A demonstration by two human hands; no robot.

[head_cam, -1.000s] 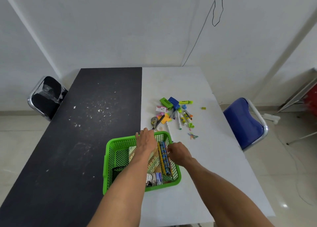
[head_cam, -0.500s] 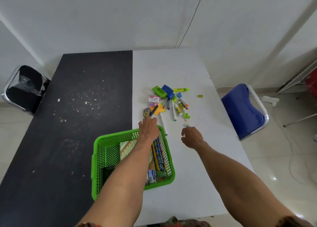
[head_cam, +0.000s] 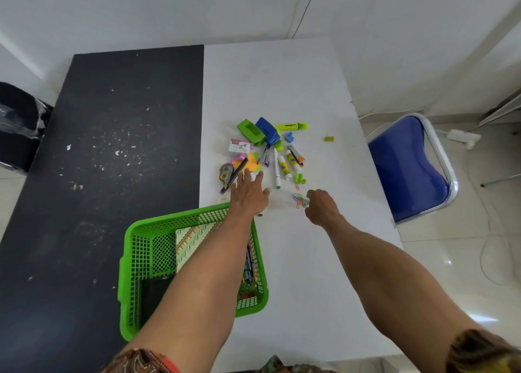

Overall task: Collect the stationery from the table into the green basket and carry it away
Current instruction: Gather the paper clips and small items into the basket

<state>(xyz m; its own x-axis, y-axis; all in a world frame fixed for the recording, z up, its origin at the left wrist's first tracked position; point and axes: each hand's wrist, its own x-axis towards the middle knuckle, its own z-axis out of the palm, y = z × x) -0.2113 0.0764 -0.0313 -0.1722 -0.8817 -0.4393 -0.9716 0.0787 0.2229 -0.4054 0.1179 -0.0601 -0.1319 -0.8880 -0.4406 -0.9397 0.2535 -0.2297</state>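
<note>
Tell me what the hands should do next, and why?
Probably the right hand should pinch up the coloured paper clips. They lie on the white table right beside it, outside the green basket, and that hand is the closest to them.

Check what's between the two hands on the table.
Head view: coloured paper clips on the white table, close by the right hand; the rest toward the left hand is bare.

Basket (head_cam: 169, 220): set on the table (head_cam: 282, 90).
Stationery (head_cam: 267, 150): scattered behind it.
Clips (head_cam: 299, 200): laid before the stationery.
Chair (head_cam: 406, 169): placed right of the table.
</note>
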